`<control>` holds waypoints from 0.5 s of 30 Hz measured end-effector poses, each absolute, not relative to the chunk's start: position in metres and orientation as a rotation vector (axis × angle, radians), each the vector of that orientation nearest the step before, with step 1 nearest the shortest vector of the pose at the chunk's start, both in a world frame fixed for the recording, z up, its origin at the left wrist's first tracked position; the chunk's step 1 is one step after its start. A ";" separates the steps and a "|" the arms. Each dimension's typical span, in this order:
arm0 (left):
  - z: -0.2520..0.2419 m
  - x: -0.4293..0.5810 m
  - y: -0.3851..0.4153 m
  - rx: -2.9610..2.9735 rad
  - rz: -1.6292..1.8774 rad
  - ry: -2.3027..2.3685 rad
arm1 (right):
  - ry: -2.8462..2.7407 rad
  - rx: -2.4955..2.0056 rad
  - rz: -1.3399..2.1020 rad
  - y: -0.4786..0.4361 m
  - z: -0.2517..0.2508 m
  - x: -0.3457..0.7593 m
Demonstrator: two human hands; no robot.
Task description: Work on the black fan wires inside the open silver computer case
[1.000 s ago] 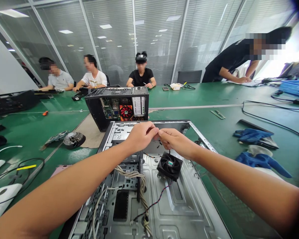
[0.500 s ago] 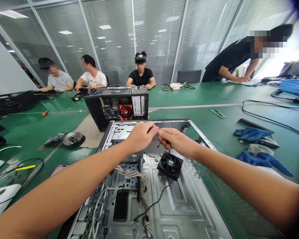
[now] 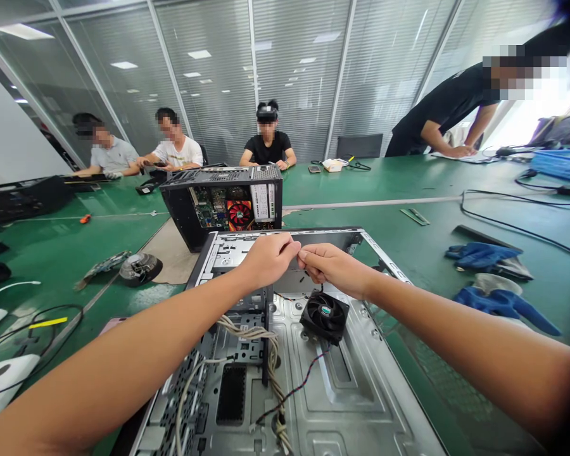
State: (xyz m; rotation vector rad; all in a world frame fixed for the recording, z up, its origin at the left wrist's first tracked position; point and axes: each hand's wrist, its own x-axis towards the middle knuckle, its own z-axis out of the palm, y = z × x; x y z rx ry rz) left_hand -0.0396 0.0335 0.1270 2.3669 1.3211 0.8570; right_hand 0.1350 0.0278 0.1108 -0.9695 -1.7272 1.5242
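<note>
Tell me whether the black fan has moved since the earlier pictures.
No, not visibly. Judged against the metal case floor, the black fan shows no clear shift in any direction.

Bare forearms; bare hands

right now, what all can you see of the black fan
The black fan has a squarish, plastic-looking frame, curved blades and a round hub label. It is askew inside the open metal case, below the right hand, face toward the camera. A thin twisted cable trails from its lower edge. Whether it rests on the metal is unclear.
</note>
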 end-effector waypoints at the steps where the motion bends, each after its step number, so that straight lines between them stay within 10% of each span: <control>1: 0.127 -0.040 0.034 2.360 0.856 1.324 | -1.743 -0.983 1.504 0.028 0.110 0.135; 15: 0.130 -0.038 0.029 2.294 0.882 1.209 | -1.549 -0.897 1.728 0.025 0.118 0.135</control>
